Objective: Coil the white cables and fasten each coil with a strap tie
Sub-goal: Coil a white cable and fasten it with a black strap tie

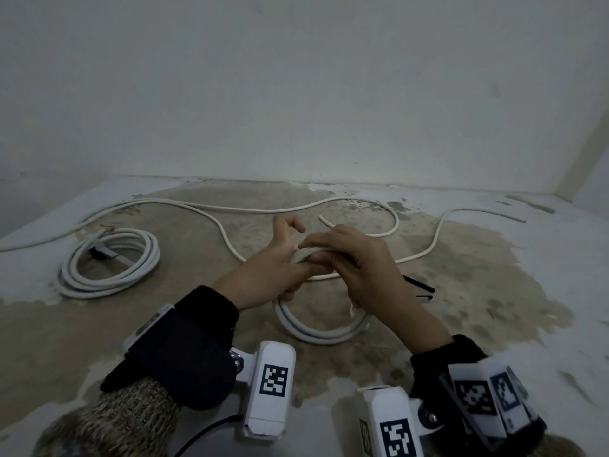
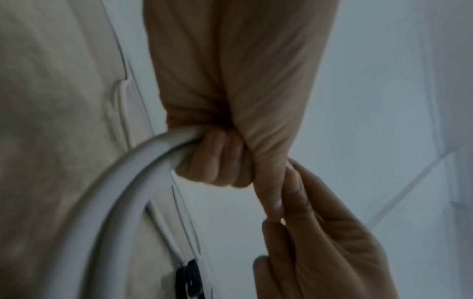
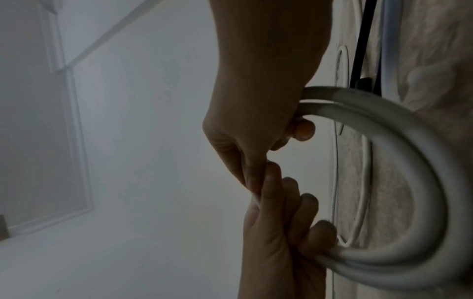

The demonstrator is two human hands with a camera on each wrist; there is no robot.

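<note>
Wrist-mounted camera housings with black-and-white square markers fill the bottom of the head view, strapped over dark cuffs and knitted sleeves.

Just above them, at center frame, both hands meet over a small coil of white cable held off the stained concrete floor. Its lower loops hang below the hands.

Gripping the top left of this coil is the left hand: in the left wrist view 2 of its fingers curl under the cable strands, and in the head view its thumb and forefinger stick up away from the coil.

Over the coil's top from the right lies the right hand, fingers curled around the strands; in the right wrist view its fingertips hook under the bundle. I cannot tell whether either hand also holds a tie.

Right of the right hand, 2 thin black strap ties lie on the floor.

At left of the frame rests a finished coil of white cable, a tie wrapped across its upper left side.

Farther up, loose white cable snakes across the floor from the left edge towards the right, with 1 free end lying just above the right hand. Behind it stands a pale wall.
</note>
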